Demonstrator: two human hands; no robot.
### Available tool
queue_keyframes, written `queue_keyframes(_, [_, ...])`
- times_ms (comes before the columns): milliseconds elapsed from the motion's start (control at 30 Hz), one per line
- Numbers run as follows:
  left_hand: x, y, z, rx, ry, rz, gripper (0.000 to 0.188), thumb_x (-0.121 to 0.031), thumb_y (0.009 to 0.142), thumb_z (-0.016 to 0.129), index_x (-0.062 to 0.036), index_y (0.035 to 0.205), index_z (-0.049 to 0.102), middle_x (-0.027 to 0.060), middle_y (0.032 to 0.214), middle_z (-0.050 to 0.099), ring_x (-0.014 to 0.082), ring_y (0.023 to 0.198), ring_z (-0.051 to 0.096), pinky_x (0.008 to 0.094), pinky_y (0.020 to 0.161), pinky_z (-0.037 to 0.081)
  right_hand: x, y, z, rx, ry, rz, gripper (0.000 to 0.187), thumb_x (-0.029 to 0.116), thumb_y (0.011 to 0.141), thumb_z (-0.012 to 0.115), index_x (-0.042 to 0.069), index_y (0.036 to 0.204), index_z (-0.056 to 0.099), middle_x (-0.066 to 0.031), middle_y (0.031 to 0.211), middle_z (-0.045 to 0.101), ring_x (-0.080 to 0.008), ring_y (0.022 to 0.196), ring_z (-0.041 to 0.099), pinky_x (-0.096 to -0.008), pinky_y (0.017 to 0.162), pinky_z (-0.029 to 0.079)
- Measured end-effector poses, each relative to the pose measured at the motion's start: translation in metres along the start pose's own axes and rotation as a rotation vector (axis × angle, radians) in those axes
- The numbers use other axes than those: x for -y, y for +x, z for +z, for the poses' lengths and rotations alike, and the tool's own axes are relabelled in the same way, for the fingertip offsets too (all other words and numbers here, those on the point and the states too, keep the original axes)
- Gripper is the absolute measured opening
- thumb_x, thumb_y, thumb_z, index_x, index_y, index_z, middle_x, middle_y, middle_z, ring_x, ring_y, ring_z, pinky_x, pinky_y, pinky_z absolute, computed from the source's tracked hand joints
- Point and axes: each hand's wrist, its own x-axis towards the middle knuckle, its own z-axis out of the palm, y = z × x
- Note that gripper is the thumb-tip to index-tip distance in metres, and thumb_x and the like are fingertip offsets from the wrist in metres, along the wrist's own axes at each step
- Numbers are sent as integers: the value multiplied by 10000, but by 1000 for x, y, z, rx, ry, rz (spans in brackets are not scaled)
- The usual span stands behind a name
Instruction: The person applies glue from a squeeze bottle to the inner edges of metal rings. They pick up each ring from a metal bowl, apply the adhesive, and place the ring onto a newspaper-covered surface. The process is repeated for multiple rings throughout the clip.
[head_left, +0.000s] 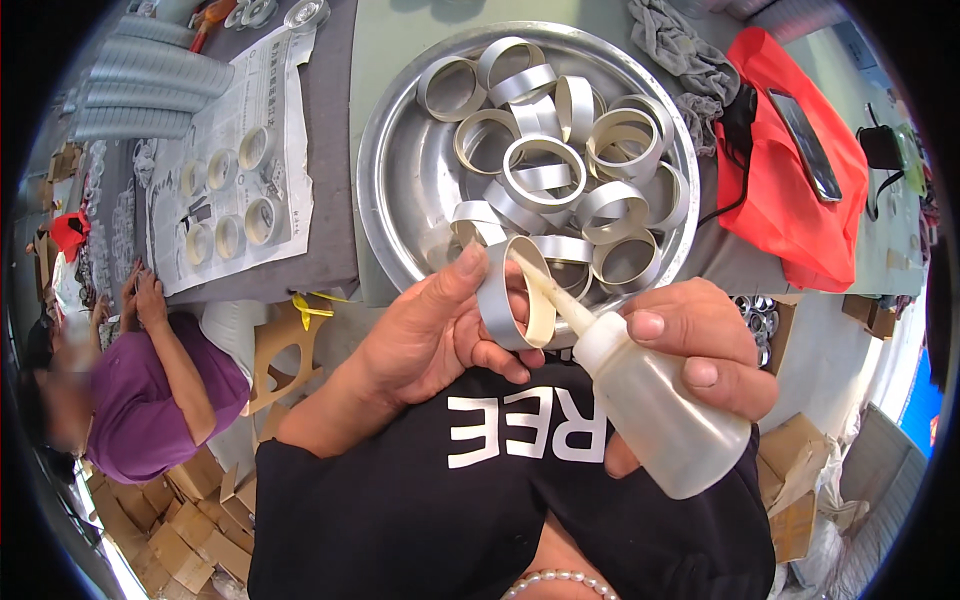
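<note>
Between the thumb and fingers of my left hand (425, 340) is a silver-grey ring (494, 300) with a cream inner face, held up in front of my chest. My right hand (700, 345) grips a translucent squeeze bottle (672, 420), tilted so that its long pale nozzle (550, 285) points up and left. The nozzle's tip reaches into the ring's opening, close to its inner wall; whether it touches, I cannot tell. Just beyond both hands, a round metal tray (395, 215) holds a loose heap of similar silver rings (544, 172).
Left of the tray, several rings (230, 235) stand on newspaper (285, 160), near stacked silvery rings (150, 75). A red bag (770, 235) with a phone (805, 145) and a grey cloth (680, 45) lie at right. A person in purple (160, 400) sits at left. Cardboard boxes (190, 540) cover the floor.
</note>
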Motion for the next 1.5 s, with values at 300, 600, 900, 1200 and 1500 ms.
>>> queue_keyframes(300, [-8,-6,12,34,231,174,606,-318,935,632,19,1383,401,136,1253,557,252,1097,617,382,834,575,7,2,-3,29,-109,45,764,392,735,837,-21,1229,426,-311,1065,607,-286,729,667,-353,570,572])
queue_keyframes(600, [-7,-3,20,42,851,693,756,-1,642,849,-53,1321,522,97,1266,516,208,1155,553,343,916,543,17,-2,-28,25,73,334,837,557,744,769,-33,1232,431,-272,1049,605,-292,857,650,-355,702,563])
queue_keyframes(900, [0,8,20,64,1263,1156,494,105,614,756,-84,1069,714,114,1194,578,251,1048,601,328,824,521,2,-9,-15,-412,270,792,681,527,859,668,-47,1160,462,-188,944,624,-228,701,651,-344,585,565])
queue_keyframes(1200, [-39,6,7,-175,1593,1268,555,-63,631,799,-107,1168,668,114,1169,575,253,1007,583,352,796,528,-18,-9,-17,-829,913,1089,574,535,970,488,-3,1169,497,-189,940,656,-110,459,506,-205,397,407])
queue_keyframes(1500, [-216,-28,-100,-1411,2129,999,632,-320,667,817,-79,1219,625,144,1165,611,334,1055,583,423,905,471,-17,-22,-39,-873,892,968,578,536,965,495,-8,1159,512,-190,975,649,-107,461,505,-218,418,431])
